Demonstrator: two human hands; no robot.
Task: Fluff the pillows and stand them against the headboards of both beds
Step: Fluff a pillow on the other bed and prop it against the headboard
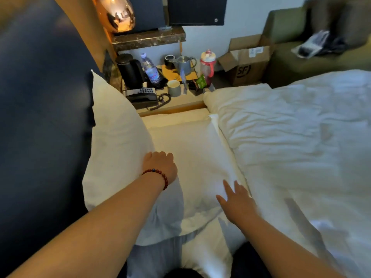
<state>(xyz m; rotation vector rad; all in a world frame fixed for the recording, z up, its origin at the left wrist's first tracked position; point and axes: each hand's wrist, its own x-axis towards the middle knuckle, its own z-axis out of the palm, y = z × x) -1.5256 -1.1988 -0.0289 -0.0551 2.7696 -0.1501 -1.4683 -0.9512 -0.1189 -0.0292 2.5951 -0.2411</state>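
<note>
1. Head view: one pillow [118, 137] stands upright against the headboard [40, 97], at the left of the bed [174, 117]. What looks like a second pillow [186, 161] lies flat just beside it, next to the folded edge of the duvet [291, 137].
2. The left hand [160, 165], with a bracelet [160, 175] on its wrist, is bent at the knuckles against the upright pillow's lower front. Its fingertips are hidden, so the grip cannot be told as a pinch or a push.
3. The right hand [236, 203] is wide, fingers straight and spread, holding nothing, low over the flat pillow's near edge. Contact cannot be confirmed.
4. Risk: the upright pillow looks soft and tall, so letting go of it at the base may let it slump forward onto the bed.
5. Risk: the desk [176, 106] is crowded and close, so a pillow swung or shaken hard could knock the bottle [151, 70] or flask [207, 65] over.
6. Risk: lifting the flat pillow by one corner may drag the duvet out of line.
7. Count: two hands, two pillows (one of them uncertain), one bed, one headboard, one duvet. No second bed shows.
8. On the desk: one kettle [130, 71], one bottle, one phone [142, 96], one cup [174, 88], one pot [184, 64], one flask.
</note>
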